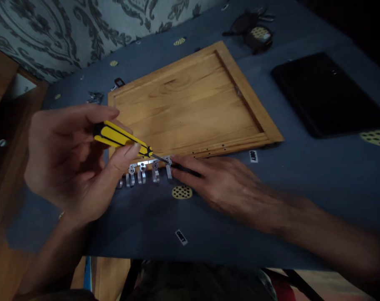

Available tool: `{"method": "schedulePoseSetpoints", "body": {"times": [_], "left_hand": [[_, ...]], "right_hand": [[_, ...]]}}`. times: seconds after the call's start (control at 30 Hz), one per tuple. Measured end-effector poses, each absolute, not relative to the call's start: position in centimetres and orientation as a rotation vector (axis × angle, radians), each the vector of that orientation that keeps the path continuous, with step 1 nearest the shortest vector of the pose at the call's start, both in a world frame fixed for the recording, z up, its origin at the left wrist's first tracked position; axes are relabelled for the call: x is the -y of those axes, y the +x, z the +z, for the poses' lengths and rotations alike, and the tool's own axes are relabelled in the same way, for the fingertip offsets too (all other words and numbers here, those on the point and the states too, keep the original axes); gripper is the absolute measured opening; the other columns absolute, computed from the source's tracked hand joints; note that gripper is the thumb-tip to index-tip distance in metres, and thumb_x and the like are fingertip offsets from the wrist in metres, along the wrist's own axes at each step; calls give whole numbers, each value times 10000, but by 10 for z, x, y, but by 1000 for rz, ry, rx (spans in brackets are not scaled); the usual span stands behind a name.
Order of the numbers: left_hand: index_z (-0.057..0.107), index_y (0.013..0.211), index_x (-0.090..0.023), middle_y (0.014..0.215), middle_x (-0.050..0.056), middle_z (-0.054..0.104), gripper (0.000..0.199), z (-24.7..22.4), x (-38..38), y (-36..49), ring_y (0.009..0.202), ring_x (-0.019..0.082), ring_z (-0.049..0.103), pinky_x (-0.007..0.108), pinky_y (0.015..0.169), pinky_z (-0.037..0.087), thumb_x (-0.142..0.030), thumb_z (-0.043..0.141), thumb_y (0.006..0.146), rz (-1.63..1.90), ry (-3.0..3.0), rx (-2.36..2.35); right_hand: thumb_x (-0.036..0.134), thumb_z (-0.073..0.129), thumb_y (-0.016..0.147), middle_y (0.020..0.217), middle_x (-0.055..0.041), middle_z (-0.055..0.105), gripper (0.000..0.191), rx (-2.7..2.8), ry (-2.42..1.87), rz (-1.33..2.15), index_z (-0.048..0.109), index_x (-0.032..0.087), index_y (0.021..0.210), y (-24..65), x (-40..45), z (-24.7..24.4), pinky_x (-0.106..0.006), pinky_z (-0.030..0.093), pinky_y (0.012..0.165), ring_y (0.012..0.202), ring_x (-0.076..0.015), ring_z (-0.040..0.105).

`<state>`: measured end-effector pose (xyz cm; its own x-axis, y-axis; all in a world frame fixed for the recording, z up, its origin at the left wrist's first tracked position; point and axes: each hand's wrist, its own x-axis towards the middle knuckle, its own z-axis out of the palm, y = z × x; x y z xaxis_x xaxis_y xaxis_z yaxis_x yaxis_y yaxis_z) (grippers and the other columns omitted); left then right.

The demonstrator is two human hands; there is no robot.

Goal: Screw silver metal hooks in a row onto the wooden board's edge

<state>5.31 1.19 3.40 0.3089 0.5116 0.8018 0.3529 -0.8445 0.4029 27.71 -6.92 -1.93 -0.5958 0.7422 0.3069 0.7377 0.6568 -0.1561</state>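
My left hand point(74, 154) is closed around the yellow and black handle of a screwdriver point(124, 138). Its thin shaft slants down to the right, and the tip meets the last hook on a silver metal hook rail point(146, 161). The rail, with several small hooks, lies along the near edge of a framed wooden board point(183, 108). My right hand point(230, 184) has its fingertips closed at the rail's right end, beside the screwdriver tip. A dark strip shows between those fingers; I cannot tell whether it is an object or shadow.
On the blue patterned tablecloth point(227, 234), a black tablet-like slab point(330, 96) lies at the right. Dark sunglasses point(249, 31) sit at the back, with small metal pieces point(95, 97) at the left. Several small dark holes run along the board's near edge. A patterned wall stands behind.
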Motion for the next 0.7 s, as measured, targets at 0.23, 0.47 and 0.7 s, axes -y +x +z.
{"method": "schedulePoseSetpoints", "body": {"times": [0.23, 0.47, 0.7], "left_hand": [[706, 1154, -232, 1091, 5, 663, 402, 39, -8, 55, 880, 155, 736, 343, 703, 692, -233, 842, 776, 1462, 2421, -859], [695, 1139, -242, 1111, 0, 642, 356, 46, -3, 56, 879, 131, 711, 324, 684, 686, -244, 836, 812, 1367, 2460, -903], [681, 1082, -213, 1101, -5, 609, 310, 46, -1, 60, 869, 94, 666, 240, 637, 621, -253, 836, 816, 1359, 2477, -892]], "right_hand": [[-5, 546, 864, 1335, -121, 701, 421, 2547, -1186, 53, 672, 166, 1228, 276, 69, -18, -356, 600, 661, 809, -213, 739], [2, 532, 884, 1343, -113, 697, 400, 2554, -1198, 47, 667, 168, 1222, 276, 67, -19, -353, 605, 677, 837, -209, 740], [7, 561, 880, 1345, -129, 692, 412, 2530, -1179, 64, 658, 163, 1249, 276, 68, -22, -357, 595, 678, 822, -213, 734]]}}
